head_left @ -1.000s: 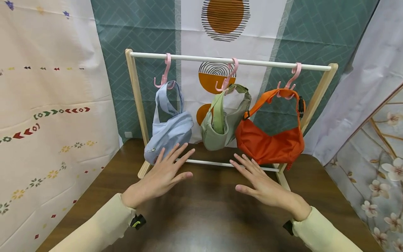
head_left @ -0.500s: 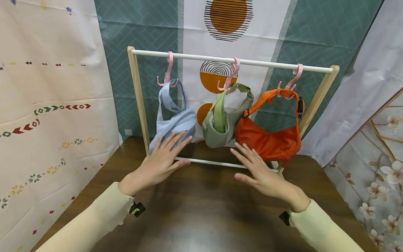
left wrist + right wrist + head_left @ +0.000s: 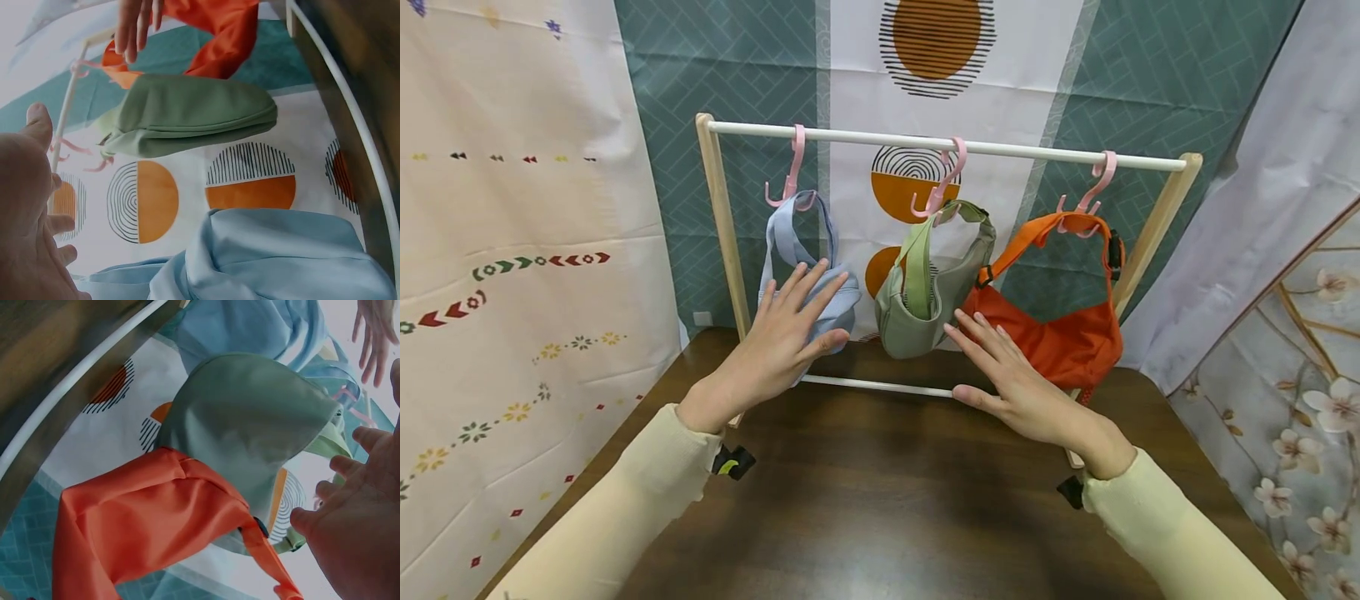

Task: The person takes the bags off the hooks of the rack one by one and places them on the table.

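Three shoulder bags hang by their straps from pink hooks on a small rack: a light blue bag (image 3: pixel 838 304) on the left, a sage green bag (image 3: pixel 906 333) in the middle, an orange bag (image 3: pixel 1060 346) on the right. My left hand (image 3: pixel 775 342), fingers spread and straight, overlaps the blue bag in the head view and holds nothing. My right hand (image 3: pixel 1018 383) is held out with its fingers extended, its fingertips overlapping the left side of the orange bag, close to the green one. In the right wrist view, the right palm (image 3: pixel 356 531) is bare, beside the bags.
The rack has a white top bar (image 3: pixel 880 140), wooden side posts and a low white rail (image 3: pixel 880 385). It stands on a dark brown table (image 3: pixel 880 500). Patterned curtains (image 3: pixel 535 250) hang at the left, back and right. Pink hooks (image 3: pixel 951 175) sit on the bar.
Both hands have risen and moved forward toward the bags, the left hand more so, covering more of the blue bag. The bags stay on their hooks; the head view has shifted slightly.
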A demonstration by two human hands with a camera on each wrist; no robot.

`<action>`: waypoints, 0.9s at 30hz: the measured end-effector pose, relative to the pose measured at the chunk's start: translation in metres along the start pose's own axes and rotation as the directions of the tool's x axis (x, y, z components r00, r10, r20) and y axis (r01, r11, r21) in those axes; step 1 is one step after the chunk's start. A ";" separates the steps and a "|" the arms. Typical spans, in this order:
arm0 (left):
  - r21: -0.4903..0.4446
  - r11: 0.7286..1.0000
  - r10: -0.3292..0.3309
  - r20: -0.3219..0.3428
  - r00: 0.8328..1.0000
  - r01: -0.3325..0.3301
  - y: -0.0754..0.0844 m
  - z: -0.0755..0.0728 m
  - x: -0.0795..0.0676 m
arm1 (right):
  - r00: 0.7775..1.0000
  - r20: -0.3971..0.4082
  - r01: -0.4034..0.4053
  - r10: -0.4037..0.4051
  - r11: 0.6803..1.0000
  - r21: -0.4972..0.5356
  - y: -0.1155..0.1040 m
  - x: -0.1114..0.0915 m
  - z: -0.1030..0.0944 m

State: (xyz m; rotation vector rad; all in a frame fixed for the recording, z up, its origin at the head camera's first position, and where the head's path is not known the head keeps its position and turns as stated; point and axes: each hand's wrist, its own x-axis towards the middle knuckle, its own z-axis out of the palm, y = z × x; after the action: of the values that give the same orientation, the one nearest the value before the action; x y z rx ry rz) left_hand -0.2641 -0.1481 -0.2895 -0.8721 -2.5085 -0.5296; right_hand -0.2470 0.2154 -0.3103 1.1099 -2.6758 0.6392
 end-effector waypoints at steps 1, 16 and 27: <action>-0.001 1.000 -0.004 -0.001 1.000 0.004 0.000 -0.001 0.001 | 1.000 0.000 0.001 -0.001 1.000 0.000 -0.001 0.001 -0.001; -0.022 0.999 -0.041 -0.057 0.998 0.040 -0.007 -0.014 0.027 | 0.999 -0.034 0.025 -0.025 1.000 -0.002 -0.003 0.016 -0.014; -0.054 0.998 -0.047 -0.092 0.995 0.042 -0.010 -0.024 0.033 | 0.998 -0.050 0.048 -0.049 0.999 -0.025 -0.006 0.025 -0.023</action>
State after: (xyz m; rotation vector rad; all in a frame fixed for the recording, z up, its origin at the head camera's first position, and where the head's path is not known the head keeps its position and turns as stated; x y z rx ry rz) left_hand -0.2870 -0.1510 -0.2544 -0.7933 -2.4437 -0.6380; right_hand -0.2605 0.2064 -0.2798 1.1329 -2.5991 0.6166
